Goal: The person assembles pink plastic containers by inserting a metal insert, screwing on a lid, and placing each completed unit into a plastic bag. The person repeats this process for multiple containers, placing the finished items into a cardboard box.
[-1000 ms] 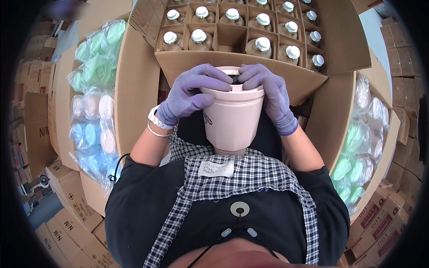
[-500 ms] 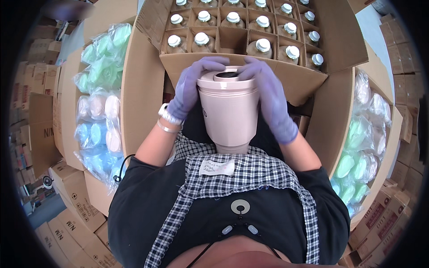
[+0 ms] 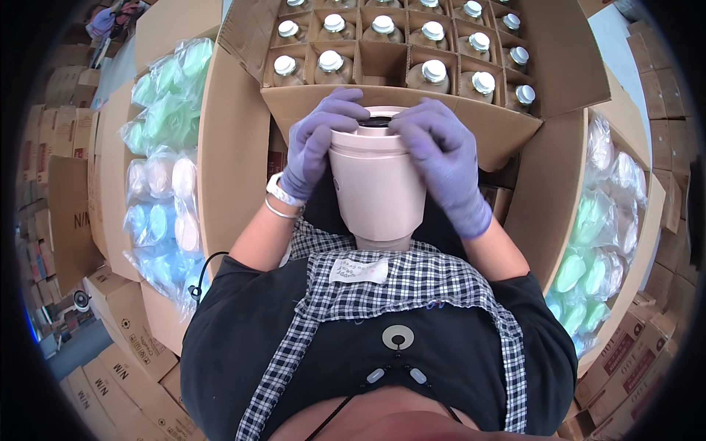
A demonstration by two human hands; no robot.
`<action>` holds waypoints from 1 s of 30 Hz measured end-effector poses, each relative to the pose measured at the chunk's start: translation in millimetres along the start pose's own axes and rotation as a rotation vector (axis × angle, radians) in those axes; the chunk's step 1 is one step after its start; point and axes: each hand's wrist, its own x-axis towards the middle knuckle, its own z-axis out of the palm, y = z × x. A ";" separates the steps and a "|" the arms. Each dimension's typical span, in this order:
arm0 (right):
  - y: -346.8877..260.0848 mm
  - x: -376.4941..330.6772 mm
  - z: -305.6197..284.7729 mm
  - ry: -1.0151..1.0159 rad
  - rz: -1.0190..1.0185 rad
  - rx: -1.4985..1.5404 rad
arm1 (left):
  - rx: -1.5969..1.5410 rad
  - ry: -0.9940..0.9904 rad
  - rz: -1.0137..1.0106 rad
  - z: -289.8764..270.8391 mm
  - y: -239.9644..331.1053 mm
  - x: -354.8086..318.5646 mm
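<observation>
You are holding a pale pink insulated cup [image 3: 376, 187] upright in front of your chest, just above the bib of your checked apron [image 3: 412, 290] and close against the near flap of the big open carton [image 3: 515, 132] ahead of you. A dark round opening shows in the middle of its lid at the top. Your left hand [image 3: 318, 140], in a purple glove, wraps the cup's upper left side, with the fingers curled over the lid rim and pressed on it; your right hand [image 3: 441, 158], gloved the same, covers the upper right side, fingers bent down onto the rim and the thumb side against the wall. Both sets of fingers are clamped on the cup, their tips meeting near the lid opening. A white band and a thin bracelet sit on your left wrist [image 3: 283, 195]. Beyond the cup, the carton is split by cardboard dividers into cells, most holding a tan bottle with a silver cap [image 3: 434, 71]; one cell right behind your hands looks unfilled. To your left, a stack of bagged cups in green, white and blue [image 3: 162, 162] leans against the carton's side flap. To your right, another batch of bagged green and white cups [image 3: 596, 257] lies in a box. Printed shipping cartons [image 3: 110, 367] lie stacked around the floor on both sides.
</observation>
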 end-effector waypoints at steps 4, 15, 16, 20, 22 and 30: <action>-31.1 6.3 11.3 0.015 -0.311 -0.301 | -0.219 -0.146 -0.195 -23.0 5.8 4.7; 32.3 -5.6 -5.7 -0.004 -0.072 0.197 | 0.090 0.046 -0.131 23.1 43.3 -9.6; 34.4 -1.6 -5.7 -0.007 -0.064 0.246 | 0.077 0.048 -0.126 23.9 42.9 -8.6; -11.8 -6.4 11.1 0.043 -0.083 -0.204 | -0.017 0.014 -0.134 11.5 2.9 -3.3; -54.1 -5.8 27.0 -0.012 -0.377 -0.622 | 0.086 -0.082 -0.174 -6.4 -14.7 6.2; 76.8 18.0 -34.5 -0.237 0.093 0.760 | 0.295 -0.076 -0.405 41.3 90.5 45.9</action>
